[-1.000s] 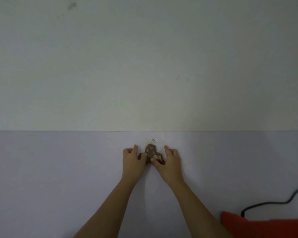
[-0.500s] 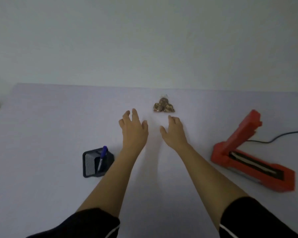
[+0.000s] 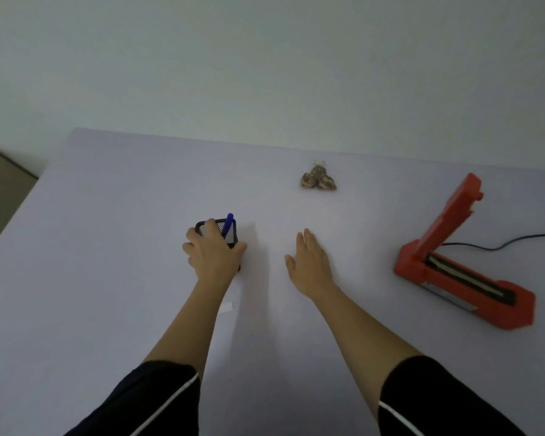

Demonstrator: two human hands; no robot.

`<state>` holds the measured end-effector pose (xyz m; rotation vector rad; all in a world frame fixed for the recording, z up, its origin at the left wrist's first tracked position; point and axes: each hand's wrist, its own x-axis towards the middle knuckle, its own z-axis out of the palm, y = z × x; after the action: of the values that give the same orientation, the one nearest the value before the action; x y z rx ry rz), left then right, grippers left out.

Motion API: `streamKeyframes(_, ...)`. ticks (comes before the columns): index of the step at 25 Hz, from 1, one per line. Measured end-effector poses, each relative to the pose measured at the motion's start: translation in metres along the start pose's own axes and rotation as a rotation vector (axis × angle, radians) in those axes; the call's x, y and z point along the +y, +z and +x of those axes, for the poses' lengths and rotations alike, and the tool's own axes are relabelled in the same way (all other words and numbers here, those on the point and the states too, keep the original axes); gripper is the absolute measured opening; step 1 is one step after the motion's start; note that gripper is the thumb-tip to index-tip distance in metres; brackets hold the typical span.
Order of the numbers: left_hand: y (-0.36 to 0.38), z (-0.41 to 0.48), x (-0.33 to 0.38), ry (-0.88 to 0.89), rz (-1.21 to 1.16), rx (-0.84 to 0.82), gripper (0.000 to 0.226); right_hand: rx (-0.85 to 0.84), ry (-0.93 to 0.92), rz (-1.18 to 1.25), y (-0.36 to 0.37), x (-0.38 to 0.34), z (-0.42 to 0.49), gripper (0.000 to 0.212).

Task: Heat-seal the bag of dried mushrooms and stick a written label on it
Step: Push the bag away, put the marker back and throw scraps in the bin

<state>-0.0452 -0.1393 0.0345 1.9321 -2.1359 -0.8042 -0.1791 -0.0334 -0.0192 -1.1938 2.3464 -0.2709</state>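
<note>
The small clear bag of dried mushrooms (image 3: pixel 318 180) lies near the far edge of the table, with a pale label at its top. My left hand (image 3: pixel 213 253) rests over a black mesh pen holder (image 3: pixel 221 231), fingers curled around its near side; a blue pen (image 3: pixel 228 224) stands in it. My right hand (image 3: pixel 310 262) hovers flat and open above the table, well short of the bag, holding nothing. The red heat sealer (image 3: pixel 453 265) stands at the right with its arm raised.
A black cable (image 3: pixel 516 242) runs from the sealer off the right edge. A small white slip (image 3: pixel 226 307) lies on the lilac table (image 3: pixel 107 278) beside my left forearm. The table's left edge drops to a beige floor (image 3: pixel 0 190). A pale wall stands behind.
Both hands let go of the bag and drew back toward me. My left hand moved onto the pen holder; the view tilted down and shifted.
</note>
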Motion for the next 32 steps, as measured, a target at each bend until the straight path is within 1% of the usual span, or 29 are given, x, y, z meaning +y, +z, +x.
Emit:
streamKeyframes(2,0.004,0.017,0.028,0.066,-0.04,0.015,0.064,0.022,0.023,-0.031,-0.007,0.008,0.015,0.061)
streamKeyframes(5,0.016,0.057,0.08,0.155,-0.081,0.009,0.063,-0.002,0.059,-0.056,-0.012,0.02,0.04,0.061)
streamKeyframes(9,0.044,0.115,0.136,0.2,-0.069,0.004,0.061,-0.058,0.073,-0.071,0.003,0.028,0.057,0.064)
streamKeyframes(11,0.062,0.14,0.156,0.229,-0.051,0.001,0.061,-0.029,0.083,-0.035,0.019,0.033,0.059,0.065)
streamKeyframes(14,0.083,0.168,0.176,0.27,-0.041,0.014,0.06,0.118,0.086,-0.065,0.036,0.037,0.058,0.069)
streamKeyframes(16,0.09,0.18,0.187,0.293,-0.029,0.03,0.061,0.144,0.091,-0.11,0.039,0.039,0.059,0.067)
streamKeyframes(19,0.095,0.189,0.197,0.292,-0.019,0.025,0.064,0.157,0.085,-0.111,0.039,0.039,0.061,0.067)
streamKeyframes(22,0.092,0.18,0.197,0.292,-0.051,-0.008,0.075,0.157,0.098,-0.119,0.041,0.039,0.06,0.066)
streamKeyframes(24,0.082,0.163,0.185,0.285,-0.138,0.001,0.076,0.136,0.113,-0.125,0.035,0.037,0.061,0.069)
streamKeyframes(26,0.069,0.135,0.153,0.33,-0.237,-0.006,0.063,-0.001,0.116,-0.126,0.026,0.032,0.057,0.069)
streamKeyframes(28,0.057,0.099,0.097,0.401,-0.226,-0.05,0.051,-0.068,0.091,-0.143,0.028,0.024,0.039,0.063)
streamKeyframes(29,0.051,0.079,0.062,0.4,-0.197,-0.082,0.049,-0.079,0.07,-0.147,0.032,0.019,0.027,0.061)
streamKeyframes(32,0.034,0.024,-0.043,0.298,-0.095,-0.139,0.043,-0.083,0.032,-0.173,0.054,-0.007,-0.025,0.064)
